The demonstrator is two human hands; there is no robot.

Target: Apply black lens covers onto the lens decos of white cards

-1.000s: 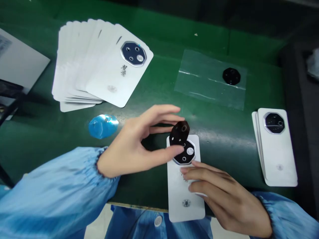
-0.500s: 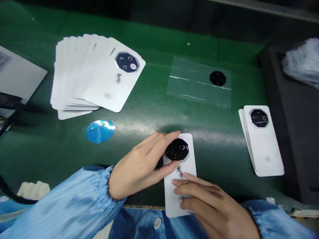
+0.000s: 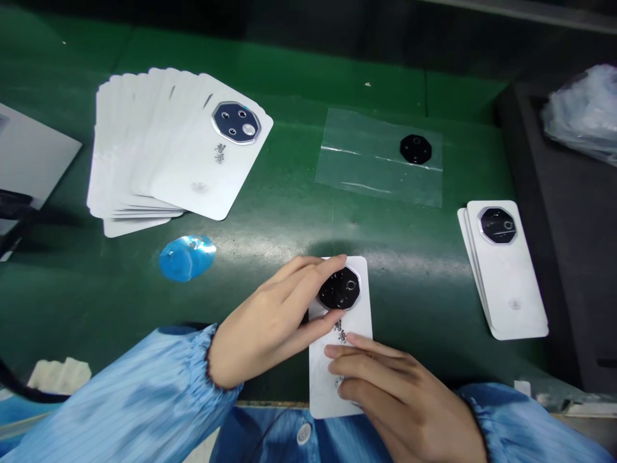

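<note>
**Green bench, a white panel under two hands at its near edge**

The green bench (image 3: 284,199) runs back to a dark strip along its far edge. Midway along the near edge is the white panel (image 3: 322,370), its lower end reaching past that edge. The left hand (image 3: 267,321) has thumb and forefinger closed on opposite rims of a black octagonal plate (image 3: 344,289), which sits in the silver frame at the panel's upper end. The right hand (image 3: 405,392) lays its fingers across the panel's lower part; whether that grip is clamped on it, I cannot tell.

Toward the far left corner, white panels (image 3: 187,161) lie fanned, with an oval blue film (image 3: 187,258) just nearer. Toward the far right, a clear sheet (image 3: 357,167) bears another black octagon (image 3: 415,149). A small stack of finished-looking panels (image 3: 506,276) lies near the right edge.
</note>
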